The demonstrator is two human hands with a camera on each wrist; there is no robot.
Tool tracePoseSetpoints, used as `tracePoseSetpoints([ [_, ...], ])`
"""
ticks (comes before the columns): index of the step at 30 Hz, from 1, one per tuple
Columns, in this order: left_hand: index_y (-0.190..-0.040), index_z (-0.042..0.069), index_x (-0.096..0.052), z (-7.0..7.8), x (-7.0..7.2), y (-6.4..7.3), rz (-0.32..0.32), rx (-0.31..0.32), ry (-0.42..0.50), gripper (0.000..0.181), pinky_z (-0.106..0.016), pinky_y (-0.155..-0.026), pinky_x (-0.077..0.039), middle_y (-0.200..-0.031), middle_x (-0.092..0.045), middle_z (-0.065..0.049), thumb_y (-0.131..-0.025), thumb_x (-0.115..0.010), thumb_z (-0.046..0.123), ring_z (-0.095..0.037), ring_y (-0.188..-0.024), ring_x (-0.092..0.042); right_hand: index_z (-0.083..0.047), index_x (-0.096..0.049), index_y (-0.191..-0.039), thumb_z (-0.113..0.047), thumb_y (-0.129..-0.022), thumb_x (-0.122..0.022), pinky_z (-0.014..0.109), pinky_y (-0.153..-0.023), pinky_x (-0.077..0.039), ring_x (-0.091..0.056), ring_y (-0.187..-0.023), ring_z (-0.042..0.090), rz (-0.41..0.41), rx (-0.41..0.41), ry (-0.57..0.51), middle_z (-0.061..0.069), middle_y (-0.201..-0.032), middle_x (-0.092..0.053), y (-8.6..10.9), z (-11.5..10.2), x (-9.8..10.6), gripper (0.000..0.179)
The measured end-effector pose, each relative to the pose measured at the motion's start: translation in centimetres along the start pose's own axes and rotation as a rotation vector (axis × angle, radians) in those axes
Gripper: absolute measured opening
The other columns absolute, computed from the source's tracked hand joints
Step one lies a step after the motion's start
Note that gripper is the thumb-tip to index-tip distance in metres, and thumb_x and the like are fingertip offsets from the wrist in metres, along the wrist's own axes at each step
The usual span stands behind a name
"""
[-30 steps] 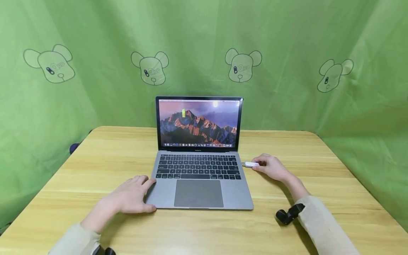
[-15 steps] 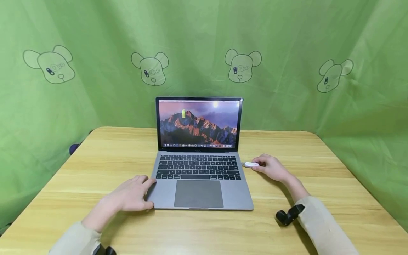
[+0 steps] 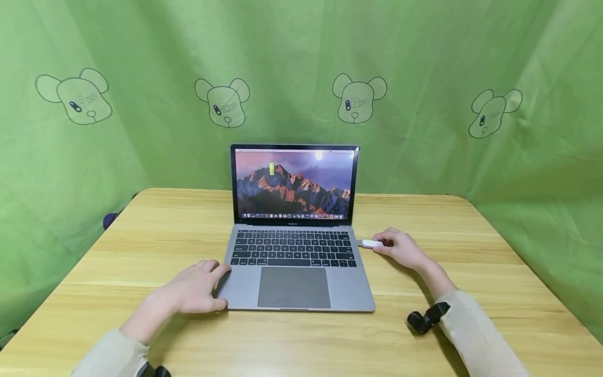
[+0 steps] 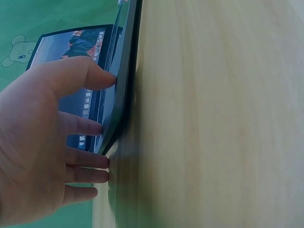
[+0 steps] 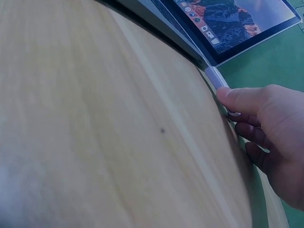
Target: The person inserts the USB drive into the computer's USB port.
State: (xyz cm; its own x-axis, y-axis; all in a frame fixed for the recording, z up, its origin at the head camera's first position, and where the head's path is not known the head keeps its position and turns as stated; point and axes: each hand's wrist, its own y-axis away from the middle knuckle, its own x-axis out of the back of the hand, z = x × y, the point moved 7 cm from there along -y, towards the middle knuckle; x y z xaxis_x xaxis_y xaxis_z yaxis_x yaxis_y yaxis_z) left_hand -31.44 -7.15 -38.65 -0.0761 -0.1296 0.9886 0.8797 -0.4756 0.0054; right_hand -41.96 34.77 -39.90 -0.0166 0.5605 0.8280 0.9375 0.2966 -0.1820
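Observation:
An open silver laptop (image 3: 348, 288) stands on the table, a mountain picture on its lit screen. At its front left corner is my left hand (image 3: 195, 288), thumb at the front edge and index finger at the left side. The left wrist view shows the fingers (image 4: 85, 126) nearly straight against that corner. My right hand (image 3: 402, 248) pinches a white USB flash drive (image 3: 370, 243) between thumb and fingers, beside the laptop's right side. Its metal connector points at the laptop's edge, right at the side by the keyboard. In the right wrist view the thumb covers part of the drive (image 5: 216, 77).
The wooden table (image 3: 301, 345) has rounded far corners. Behind and around it hangs a green curtain (image 3: 292, 47) printed with bear heads. A black wrist camera (image 3: 426, 317) sticks out from the right sleeve, low over the table.
My left thumb has shifted slightly left along the laptop's front edge. My right hand, the flash drive and the laptop look much the same.

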Motion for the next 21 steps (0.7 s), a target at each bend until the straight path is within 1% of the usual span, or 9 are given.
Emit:
tracePoseSetpoints([
  [10,-0.131,0.003,-0.049,-0.07,-0.04,0.04,-0.006,0.004,-0.002,0.076,-0.043,-0.087,-0.044,-0.116,-0.053,-0.014,-0.070,-0.068,0.043,-0.024,-0.096,-0.051,-0.006,-0.069,-0.095,-0.013,-0.083,-0.069,0.036,-0.074,-0.042,-0.050,-0.081,0.021,-0.025,0.018,-0.044,0.005,-0.090,-0.059,0.39,0.27,0.03,0.014],
  [21,-0.132,0.003,-0.048,-0.21,-0.11,0.07,-0.002,0.004,-0.002,0.076,-0.046,-0.090,-0.043,-0.118,-0.053,-0.015,-0.070,-0.068,0.044,-0.027,-0.101,-0.052,-0.005,-0.069,-0.097,-0.013,-0.084,-0.067,0.034,-0.071,-0.040,-0.048,-0.080,0.021,-0.025,0.011,-0.042,0.005,-0.089,-0.057,0.36,0.00,0.09,0.015],
])
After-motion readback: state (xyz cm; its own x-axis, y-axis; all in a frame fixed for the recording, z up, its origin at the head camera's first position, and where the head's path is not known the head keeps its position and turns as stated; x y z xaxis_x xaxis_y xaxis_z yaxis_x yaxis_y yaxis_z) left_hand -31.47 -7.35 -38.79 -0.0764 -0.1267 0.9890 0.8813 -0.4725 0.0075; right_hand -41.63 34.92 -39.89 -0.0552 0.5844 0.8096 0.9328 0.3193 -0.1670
